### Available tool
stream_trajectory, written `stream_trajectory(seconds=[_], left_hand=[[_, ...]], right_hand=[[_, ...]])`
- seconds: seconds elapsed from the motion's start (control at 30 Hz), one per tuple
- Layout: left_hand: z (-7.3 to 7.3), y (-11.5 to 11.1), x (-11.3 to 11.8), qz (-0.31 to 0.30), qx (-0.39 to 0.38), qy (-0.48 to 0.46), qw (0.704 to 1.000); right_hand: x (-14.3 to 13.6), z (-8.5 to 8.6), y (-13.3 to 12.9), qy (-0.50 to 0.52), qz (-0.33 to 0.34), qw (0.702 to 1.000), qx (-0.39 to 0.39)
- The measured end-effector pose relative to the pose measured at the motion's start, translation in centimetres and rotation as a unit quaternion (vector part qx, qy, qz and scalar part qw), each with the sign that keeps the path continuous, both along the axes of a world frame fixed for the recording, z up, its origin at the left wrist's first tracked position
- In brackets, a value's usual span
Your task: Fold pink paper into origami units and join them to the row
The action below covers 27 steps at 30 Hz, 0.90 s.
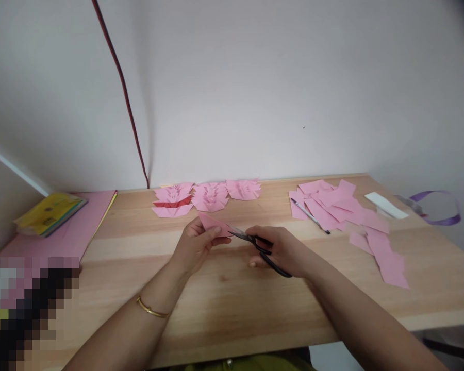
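Note:
Between its thumb and fingers my left hand point(199, 245) pinches a piece of pink paper point(212, 223), held above the table. My right hand point(284, 250) grips black-handled scissors point(268, 257), their blades pointing left at the right edge of that paper. Whether the blades are closed on the paper I cannot tell. Just behind my left hand lie folded pink paper shapes point(211, 198) in several overlapping stacks, with one red folded piece point(172, 202) among them.
Loose pink paper pieces point(342, 203) spread over the right side, a pen point(311, 216) lying on them. Beyond are a white strip point(386, 205) and a purple ribbon loop point(441, 222). At left, a yellow packet point(50, 214) rests on large pink sheets point(95, 211). A cable point(126, 93) runs down the wall.

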<state>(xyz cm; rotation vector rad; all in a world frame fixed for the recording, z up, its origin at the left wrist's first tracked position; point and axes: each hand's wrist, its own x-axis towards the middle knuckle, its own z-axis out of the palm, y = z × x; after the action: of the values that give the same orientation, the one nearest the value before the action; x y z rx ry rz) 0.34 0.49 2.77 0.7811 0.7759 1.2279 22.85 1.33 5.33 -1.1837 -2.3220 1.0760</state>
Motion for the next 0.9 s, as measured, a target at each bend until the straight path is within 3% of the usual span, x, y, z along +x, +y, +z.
stream_trajectory(seconds=[0.53, 0.9], left_hand=[[-0.08, 0.07, 0.08, 0.009, -0.029, 0.003, 1.000], [-0.57, -0.53, 0.67, -0.098, -0.034, 0.043, 0.994]], right_hand=[[-0.26, -0.82, 0.04, -0.058, -0.038, 0.997, 0.044], [-0.83, -0.77, -0.22, 0.067, -0.041, 0.997, -0.005]])
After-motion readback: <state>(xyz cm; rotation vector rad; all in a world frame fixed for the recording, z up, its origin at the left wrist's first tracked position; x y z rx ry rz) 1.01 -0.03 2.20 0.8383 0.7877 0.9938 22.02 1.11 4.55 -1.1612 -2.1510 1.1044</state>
